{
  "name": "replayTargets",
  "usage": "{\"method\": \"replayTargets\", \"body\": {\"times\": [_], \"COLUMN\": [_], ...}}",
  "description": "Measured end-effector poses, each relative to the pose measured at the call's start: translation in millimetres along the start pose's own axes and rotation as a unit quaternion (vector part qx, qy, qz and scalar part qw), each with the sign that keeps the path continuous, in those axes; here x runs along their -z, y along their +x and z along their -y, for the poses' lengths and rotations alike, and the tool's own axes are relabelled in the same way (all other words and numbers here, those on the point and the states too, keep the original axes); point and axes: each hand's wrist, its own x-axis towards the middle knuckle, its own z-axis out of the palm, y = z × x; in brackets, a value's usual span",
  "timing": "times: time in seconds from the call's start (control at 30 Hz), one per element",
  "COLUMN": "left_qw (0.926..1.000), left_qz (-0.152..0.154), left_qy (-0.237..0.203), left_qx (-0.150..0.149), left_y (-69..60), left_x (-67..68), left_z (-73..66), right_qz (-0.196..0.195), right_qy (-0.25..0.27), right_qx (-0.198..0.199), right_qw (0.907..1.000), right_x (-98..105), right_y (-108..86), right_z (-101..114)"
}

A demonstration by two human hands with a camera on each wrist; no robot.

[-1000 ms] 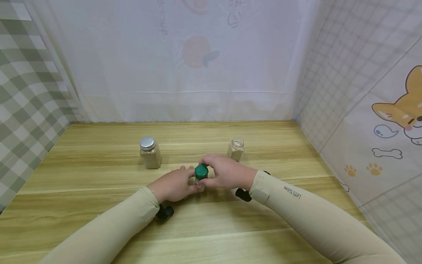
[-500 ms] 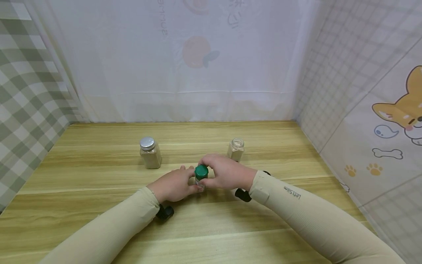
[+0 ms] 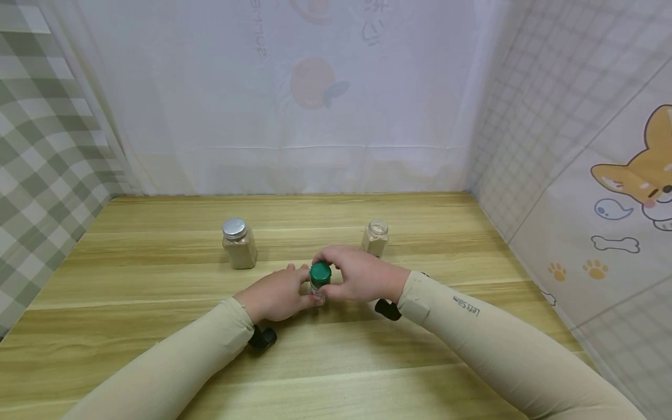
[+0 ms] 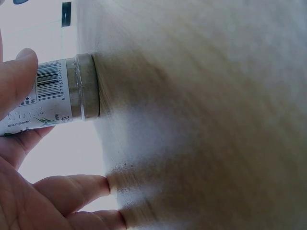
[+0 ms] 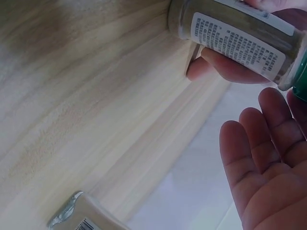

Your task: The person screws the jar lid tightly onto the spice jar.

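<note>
A small glass jar with a green cap stands upright on the wooden table between both hands. The left hand grips the jar's body with thumb and fingers; in the left wrist view the labelled jar has its base on the wood and two fingertips touch the table. The right hand pinches the green cap, thumb in front and fingers behind. In the right wrist view the cap shows at the edge, and several fingers of the right hand extend beside it.
A square jar with a silver lid stands at the back left of the table. A lidless jar stands behind the right hand. Curtains and a patterned wall cloth border the table.
The right hand's fingers have shifted very slightly leftward around the green cap. The left hand and the jars stay in place.
</note>
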Motion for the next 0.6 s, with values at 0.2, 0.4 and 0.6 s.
{"method": "replayTargets", "body": {"times": [0.2,0.4,0.6], "left_qw": [1.0,1.0,1.0], "left_qz": [0.0,-0.002,-0.002], "left_qy": [0.0,0.001,0.003], "left_qx": [-0.002,0.001,0.005], "left_y": [0.3,0.2,0.0], "left_x": [-0.2,-0.2,0.0], "left_z": [0.0,-0.3,-0.9], "right_qz": [0.003,0.003,0.002], "right_qy": [-0.008,-0.014,-0.016], "right_qx": [0.004,-0.015,-0.024], "right_qw": [1.0,0.9998,0.9996], "right_x": [-0.2,-1.2,-2.6], "right_y": [0.1,0.8,1.1], "right_z": [-0.3,0.2,-1.9]}}
